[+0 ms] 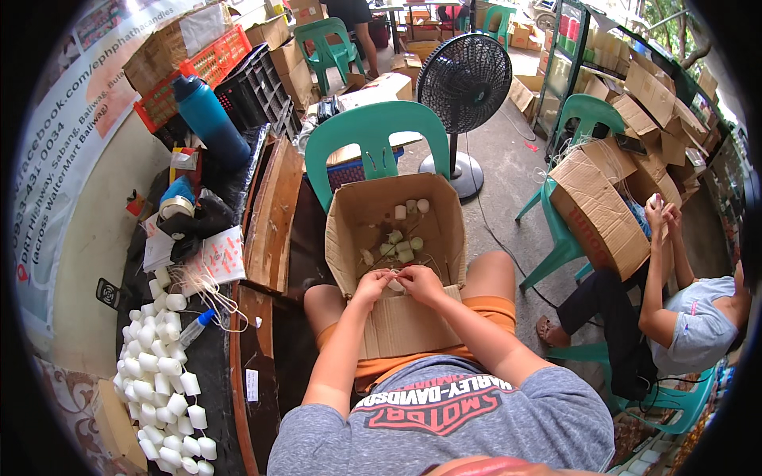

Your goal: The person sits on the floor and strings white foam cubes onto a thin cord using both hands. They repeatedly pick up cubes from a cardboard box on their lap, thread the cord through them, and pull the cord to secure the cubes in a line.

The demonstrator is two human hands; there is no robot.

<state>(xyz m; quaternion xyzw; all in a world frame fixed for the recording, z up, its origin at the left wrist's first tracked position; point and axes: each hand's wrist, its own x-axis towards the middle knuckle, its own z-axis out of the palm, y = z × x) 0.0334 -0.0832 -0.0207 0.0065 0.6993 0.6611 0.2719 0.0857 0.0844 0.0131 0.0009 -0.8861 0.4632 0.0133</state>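
Candle (394, 283), 2 hands (373, 284) (419, 281) pinching

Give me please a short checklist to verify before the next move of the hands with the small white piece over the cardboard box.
1. Both hands on the piece: left hand and right hand meet on the small white piece. Ok.
2. Grip secure: fingers hide it. Cannot tell.
3. Cardboard box open below the hands, on the lap. Ok.
4. White pieces already lie inside the box. Ok.
5. Stock of white cups on the table at the left. Ok.
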